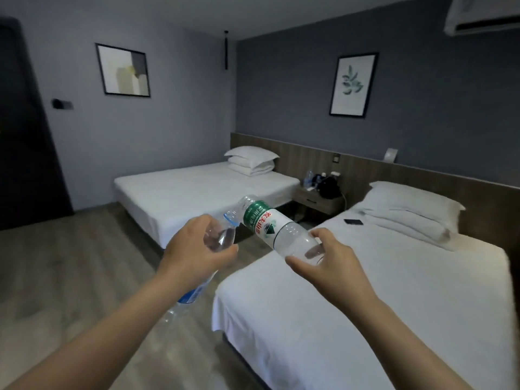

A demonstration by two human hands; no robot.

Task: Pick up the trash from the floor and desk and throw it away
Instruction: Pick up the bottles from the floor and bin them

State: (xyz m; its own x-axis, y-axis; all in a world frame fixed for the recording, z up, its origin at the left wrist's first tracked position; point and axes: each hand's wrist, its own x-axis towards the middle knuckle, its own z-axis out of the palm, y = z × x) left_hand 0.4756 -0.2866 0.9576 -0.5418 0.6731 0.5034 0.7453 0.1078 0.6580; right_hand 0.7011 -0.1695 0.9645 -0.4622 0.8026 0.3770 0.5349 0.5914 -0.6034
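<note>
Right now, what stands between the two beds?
In the head view, a nightstand stands between the far bed and the near bed, against the headboard wall, carrying small bottles and a dark bag.

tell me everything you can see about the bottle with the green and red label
The labelled bottle is clear plastic, seemingly empty, its label green at one end and white with red characters at the other. It is held tilted in mid-air, its lower end gripped between thumb and fingers of the right hand. No cap shows.
</note>
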